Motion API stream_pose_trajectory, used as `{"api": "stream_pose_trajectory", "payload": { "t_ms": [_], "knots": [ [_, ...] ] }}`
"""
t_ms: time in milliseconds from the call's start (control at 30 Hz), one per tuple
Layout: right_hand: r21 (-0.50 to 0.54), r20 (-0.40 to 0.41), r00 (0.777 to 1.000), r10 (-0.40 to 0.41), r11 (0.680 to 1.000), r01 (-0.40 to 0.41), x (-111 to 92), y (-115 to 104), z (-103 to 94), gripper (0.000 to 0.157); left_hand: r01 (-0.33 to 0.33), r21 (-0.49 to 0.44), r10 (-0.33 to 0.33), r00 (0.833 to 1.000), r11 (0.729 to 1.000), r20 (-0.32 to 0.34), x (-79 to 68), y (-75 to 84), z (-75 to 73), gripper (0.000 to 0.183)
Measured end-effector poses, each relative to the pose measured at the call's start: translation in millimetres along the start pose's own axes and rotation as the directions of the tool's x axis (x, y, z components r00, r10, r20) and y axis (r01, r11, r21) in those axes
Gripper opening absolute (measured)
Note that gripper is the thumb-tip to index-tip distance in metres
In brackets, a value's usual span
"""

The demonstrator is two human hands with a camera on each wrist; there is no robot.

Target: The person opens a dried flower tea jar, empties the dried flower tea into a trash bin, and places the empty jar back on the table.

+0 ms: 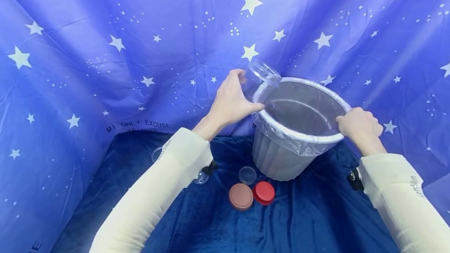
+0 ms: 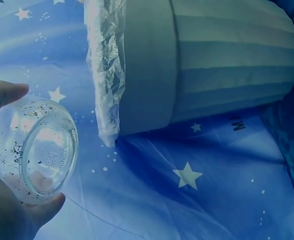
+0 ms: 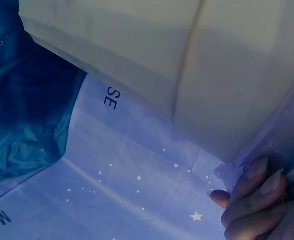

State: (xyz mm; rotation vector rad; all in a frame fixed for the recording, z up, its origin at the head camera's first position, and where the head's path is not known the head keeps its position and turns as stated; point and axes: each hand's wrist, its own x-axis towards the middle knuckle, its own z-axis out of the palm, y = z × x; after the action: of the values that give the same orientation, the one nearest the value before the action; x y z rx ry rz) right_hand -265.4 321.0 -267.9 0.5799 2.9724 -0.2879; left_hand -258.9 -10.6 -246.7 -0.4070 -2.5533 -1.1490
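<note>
A clear jar [image 1: 264,74] is held by my left hand [image 1: 230,102], thumb on one side and fingers on the other. The jar is tipped at the left rim of a light grey trash bin [image 1: 277,155]. Small dark flecks show on the jar's wall in the left wrist view, where its round base [image 2: 49,157] faces the camera. A crinkled clear bag [image 1: 299,143] lines the bin and folds over its rim. My right hand [image 1: 362,128] grips the rim on the right side, and the bin leans slightly. In the right wrist view its curled fingers [image 3: 257,200] press the liner.
On the dark blue cloth [image 1: 211,225] before the bin lie a brown lid [image 1: 241,196], red lids [image 1: 264,193] and a round clear piece [image 1: 247,175]. More clear containers [image 1: 201,178] are partly hidden by my left sleeve. A starry blue curtain [image 1: 183,50] hangs close behind.
</note>
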Motion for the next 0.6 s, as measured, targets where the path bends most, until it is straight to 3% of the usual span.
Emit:
{"api": "stream_pose_trajectory", "payload": {
  "t_ms": [600],
  "knots": [
    [-0.005, 0.015, 1.000, -0.003, 1.000, 0.003, 1, 0, -0.3, 0.069, 0.016, -0.102, -0.025, 0.996, 0.995, -0.082, -9.8, -24.0, -11.0, 0.096]
  ]
}}
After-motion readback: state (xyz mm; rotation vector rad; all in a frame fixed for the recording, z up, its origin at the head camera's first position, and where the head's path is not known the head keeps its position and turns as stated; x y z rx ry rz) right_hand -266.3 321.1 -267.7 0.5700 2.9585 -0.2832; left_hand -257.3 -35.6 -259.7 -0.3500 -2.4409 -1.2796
